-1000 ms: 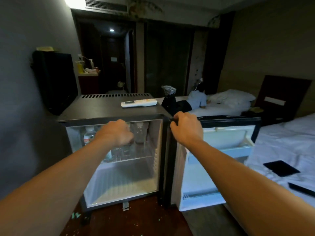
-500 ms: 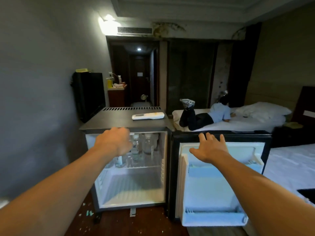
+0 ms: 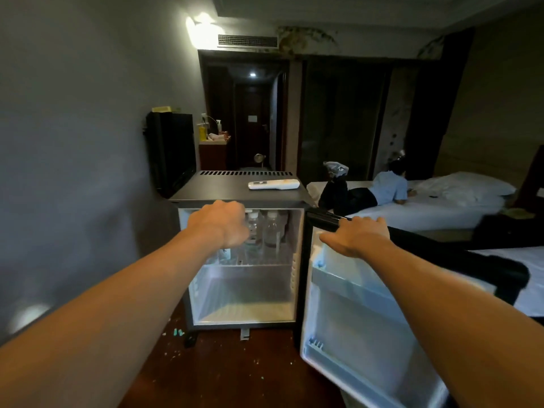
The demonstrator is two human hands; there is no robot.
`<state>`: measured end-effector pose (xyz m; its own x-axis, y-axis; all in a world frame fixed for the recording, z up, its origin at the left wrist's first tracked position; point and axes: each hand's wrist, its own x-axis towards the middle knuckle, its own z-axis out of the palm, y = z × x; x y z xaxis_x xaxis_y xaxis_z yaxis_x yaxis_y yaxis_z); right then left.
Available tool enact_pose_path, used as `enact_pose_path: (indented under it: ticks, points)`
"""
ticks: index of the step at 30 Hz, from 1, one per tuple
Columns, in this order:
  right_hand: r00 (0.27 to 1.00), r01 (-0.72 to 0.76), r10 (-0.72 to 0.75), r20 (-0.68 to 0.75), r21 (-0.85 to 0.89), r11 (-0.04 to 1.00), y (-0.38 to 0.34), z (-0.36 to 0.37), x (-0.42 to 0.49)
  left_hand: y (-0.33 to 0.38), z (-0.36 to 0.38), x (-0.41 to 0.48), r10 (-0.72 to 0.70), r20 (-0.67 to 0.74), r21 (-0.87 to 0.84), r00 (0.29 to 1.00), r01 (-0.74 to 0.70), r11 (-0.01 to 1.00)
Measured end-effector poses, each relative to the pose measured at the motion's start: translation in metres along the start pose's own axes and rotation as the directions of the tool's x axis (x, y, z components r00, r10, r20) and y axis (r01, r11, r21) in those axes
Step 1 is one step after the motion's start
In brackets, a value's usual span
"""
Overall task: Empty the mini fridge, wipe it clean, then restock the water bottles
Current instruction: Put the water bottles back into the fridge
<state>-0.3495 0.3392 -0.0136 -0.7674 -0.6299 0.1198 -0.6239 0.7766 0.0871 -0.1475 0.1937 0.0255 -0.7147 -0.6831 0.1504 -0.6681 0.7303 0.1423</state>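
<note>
Risk: left hand [image 3: 219, 223], fingers hidden so grip unclear, may topple clear plastic water bottles [image 3: 271, 231] mid-frame; right hand [image 3: 356, 235] lies flat-fingered on black-framed fridge door [image 3: 368, 334], holding nothing.

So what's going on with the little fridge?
A person has the fridge open. Their right hand rests on the top edge of the door. Their left hand reaches in at the bottles standing on the upper shelf; the hand hides whether it grips one. With bottles inside, the emptying is not yet done. A remote lies on top.
</note>
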Motion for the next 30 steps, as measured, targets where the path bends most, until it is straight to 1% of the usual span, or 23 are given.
enact_pose_path:
  ticks: [2,5,7,9,11,13,17,18,19,20,21,23,26,30]
  points:
    - [1.000,0.016,-0.017,0.026,0.023,1.000,-0.011,-0.010,-0.006,-0.012,-0.003,-0.005,0.012,-0.001,-0.015,1.000,-0.012,1.000]
    - [0.993,0.008,-0.023,0.112,0.131,0.991,-0.031,-0.021,-0.006,-0.032,-0.007,-0.013,0.013,0.015,-0.003,1.000,-0.013,1.000]
    - [0.987,0.034,-0.067,0.149,0.213,0.976,-0.047,-0.027,-0.005,-0.046,-0.010,-0.019,0.002,0.015,-0.004,1.000,-0.002,1.000]
    - [0.973,0.068,-0.134,0.188,0.321,0.945,-0.065,-0.032,-0.007,-0.059,-0.014,-0.023,-0.009,0.002,-0.015,1.000,0.009,1.000]
    - [0.949,0.083,-0.207,0.236,0.446,0.891,-0.086,-0.033,-0.007,-0.072,-0.019,-0.027,-0.024,-0.014,-0.026,1.000,0.024,0.999]
    - [0.934,0.096,-0.260,0.246,0.526,0.845,-0.106,-0.031,-0.003,-0.087,-0.024,-0.029,-0.046,-0.031,-0.040,0.998,0.045,0.998]
    - [0.938,0.043,-0.242,0.247,0.611,0.790,-0.136,-0.017,0.016,-0.115,-0.031,-0.031,-0.109,-0.070,-0.067,0.992,0.104,0.992]
    - [0.945,0.054,-0.235,0.226,0.600,0.798,-0.142,-0.016,0.015,-0.121,-0.031,-0.030,-0.126,-0.077,-0.067,0.989,0.121,0.990]
    - [0.952,0.093,-0.237,0.193,0.555,0.826,-0.147,-0.014,0.016,-0.127,-0.029,-0.029,-0.146,-0.086,-0.065,0.986,0.140,0.988]
    - [0.956,0.140,-0.244,0.165,0.475,0.869,-0.152,-0.010,0.019,-0.133,-0.028,-0.027,-0.167,-0.094,-0.061,0.982,0.162,0.985]
    - [0.951,0.216,-0.282,0.129,0.378,0.900,-0.156,-0.007,0.021,-0.138,-0.025,-0.023,-0.190,-0.101,-0.054,0.977,0.185,0.981]
    - [0.936,0.311,-0.340,0.094,0.236,0.921,-0.171,0.006,0.028,-0.148,-0.020,-0.015,-0.236,-0.112,-0.032,0.965,0.233,0.972]
    - [0.941,0.327,-0.336,0.035,0.162,0.931,-0.192,0.020,0.037,-0.156,-0.013,0.003,-0.288,-0.099,0.006,0.953,0.290,0.957]
    - [0.929,0.363,-0.360,-0.088,0.021,0.932,-0.211,0.036,0.060,-0.162,-0.005,0.029,-0.300,-0.089,0.034,0.950,0.304,0.952]
